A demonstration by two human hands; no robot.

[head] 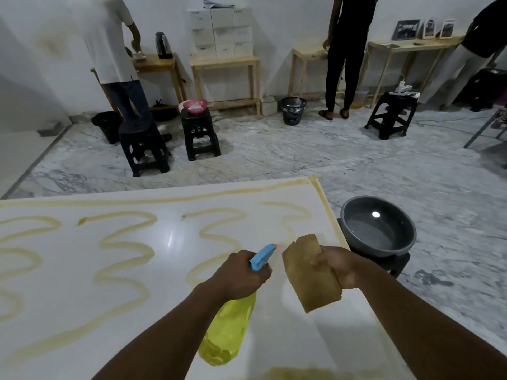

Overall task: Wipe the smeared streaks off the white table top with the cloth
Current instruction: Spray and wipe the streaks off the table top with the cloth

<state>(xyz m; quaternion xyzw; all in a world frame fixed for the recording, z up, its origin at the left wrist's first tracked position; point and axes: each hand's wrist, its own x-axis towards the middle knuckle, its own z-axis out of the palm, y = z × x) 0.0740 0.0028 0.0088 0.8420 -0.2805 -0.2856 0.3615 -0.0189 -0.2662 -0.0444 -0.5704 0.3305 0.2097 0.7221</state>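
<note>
Two hands, both occupied, over one bench.

- Left hand: your grip is wrapped round the neck of the bottle. The blue nozzle points away from you and the yellow body hangs back under your forearm.
- Right hand: your grip pinches the cloth along its right long edge, thumb on top, fingers beneath.
- Cloth: tan and oblong. The long axis runs from near you to far, with the far end leaning slightly left. It sits over the near right part of the bench. Its shadow suggests it is lifted off the surface, though you cannot rule out contact.
- Bench: white and glossy, with its right edge just beside your right hand.
- Streaks: yellowish looping squiggles across the top, plus a line along the far and right edges. None look wiped. Nearly all lie ahead and left of the cloth, and a faint loop sits just beyond its far end.
- Basin: grey, holding water, on a stool off the bench's right edge, near your right hand.

Assessment: wiping has not begun. The move belongs to your right hand: flat down, then forward and leftward. Your left hand is nearer the bulk of the streaks but holds the bottle.
</note>
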